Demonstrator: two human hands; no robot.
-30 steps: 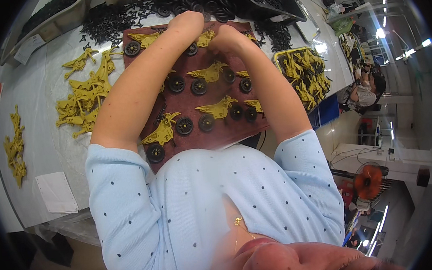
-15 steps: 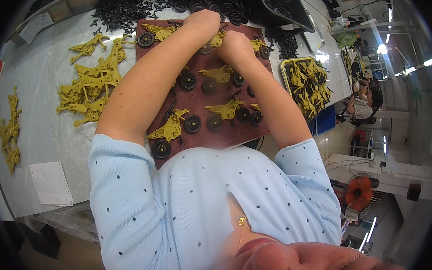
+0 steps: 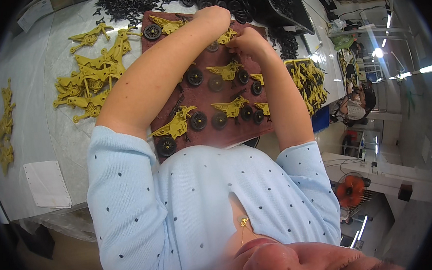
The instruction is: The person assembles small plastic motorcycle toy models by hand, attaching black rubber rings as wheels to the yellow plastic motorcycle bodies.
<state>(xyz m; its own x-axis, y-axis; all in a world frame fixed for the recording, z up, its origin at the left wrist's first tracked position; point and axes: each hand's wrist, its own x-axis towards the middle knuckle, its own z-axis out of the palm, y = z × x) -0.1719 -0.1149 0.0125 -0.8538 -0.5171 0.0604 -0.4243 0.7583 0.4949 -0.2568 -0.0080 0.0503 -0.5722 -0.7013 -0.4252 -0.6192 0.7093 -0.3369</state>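
My left hand (image 3: pixel 213 20) is at the far side of a maroon mat (image 3: pixel 201 140), bent over with its fingers hidden behind its back. Just right of it, my right hand (image 3: pixel 251 42) has its fingertips drawn together at the edge of a yellow plastic toy motorbike body (image 3: pixel 227 37). A black spoked wheel (image 3: pixel 212 46) lies just below that body. More yellow bodies (image 3: pixel 227 71) rest in rows on the mat, each beside black wheels (image 3: pixel 198 121). Thin black fork-like pieces (image 3: pixel 176 106) lie at the left of the mat.
A pile of yellow bodies (image 3: pixel 96 73) lies left of the mat, with a smaller heap (image 3: pixel 3 128) and a white sheet (image 3: pixel 47 185) farther left. Small black parts (image 3: pixel 134 6), loose black tyres (image 3: pixel 220 1) and a black bin (image 3: pixel 280 7) stand beyond. Right, a tray holds yellow parts (image 3: pixel 308 82); another person (image 3: pixel 358 107) sits behind.
My right hand has shifted slightly right and down, its fingers coming into sight beside the yellow toy motorbike body. My left hand has moved slightly right. The whole view has shifted a little.
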